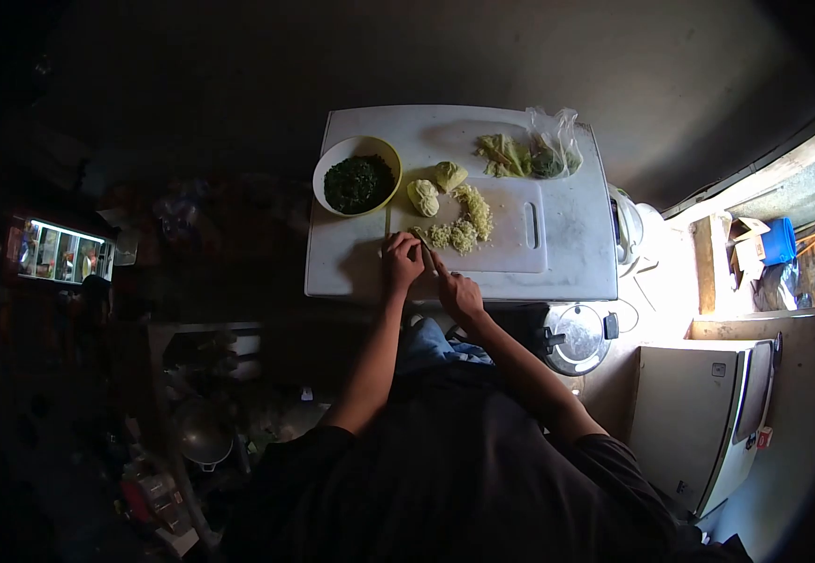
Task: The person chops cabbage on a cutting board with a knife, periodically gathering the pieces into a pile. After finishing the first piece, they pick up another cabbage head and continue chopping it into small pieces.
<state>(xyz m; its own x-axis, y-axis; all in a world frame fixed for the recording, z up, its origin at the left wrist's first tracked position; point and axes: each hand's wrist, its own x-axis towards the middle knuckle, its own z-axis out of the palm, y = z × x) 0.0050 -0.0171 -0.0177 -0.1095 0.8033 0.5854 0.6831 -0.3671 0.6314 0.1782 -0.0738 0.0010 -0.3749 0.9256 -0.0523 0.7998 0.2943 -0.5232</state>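
right hand (461,294) grip tight on knife (427,253), left hand (403,261) grip clenched on cabbage (462,232)

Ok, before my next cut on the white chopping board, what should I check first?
1. White plastic chopping board flat on the white table top: ok.
2. Left hand clear of the knife: cannot tell, they sit close together in shadow.
3. Right hand closed round the knife handle: ok.
4. Bare board beside the pale green shredded pile: ok.
5. Yellow-rimmed bowl of dark chopped greens wholly on the table, apart from both hands: ok.
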